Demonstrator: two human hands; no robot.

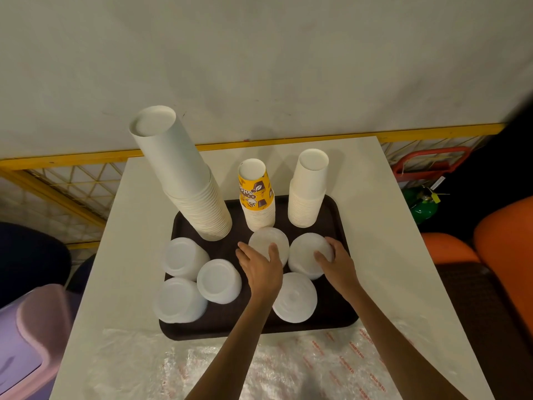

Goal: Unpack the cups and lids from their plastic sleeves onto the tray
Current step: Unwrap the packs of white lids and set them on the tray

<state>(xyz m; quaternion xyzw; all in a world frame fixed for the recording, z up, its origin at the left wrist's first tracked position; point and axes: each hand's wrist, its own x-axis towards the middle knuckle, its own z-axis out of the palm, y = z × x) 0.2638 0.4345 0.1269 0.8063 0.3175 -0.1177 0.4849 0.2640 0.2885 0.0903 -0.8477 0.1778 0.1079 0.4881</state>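
Observation:
A dark brown tray (340, 209) on the white table holds three upside-down cup stacks: a tall white one (184, 180), a yellow printed one (256, 197) and a shorter white one (308, 192). Several stacks of translucent white lids stand in front of them. My left hand (259, 269) grips the middle lid stack (265, 241), thumb on its left side and fingers over its top. My right hand (337, 261) holds the lid stack to the right (305, 252), fingers curled round its right side. Another lid stack (294, 298) stands between my forearms.
Empty clear plastic sleeves (230, 368) with red print lie crumpled on the near part of the table (375, 226). A pink-lidded bin (31, 342) stands at lower left. Orange seats (504, 241) are at right, a yellow railing (72, 157) behind.

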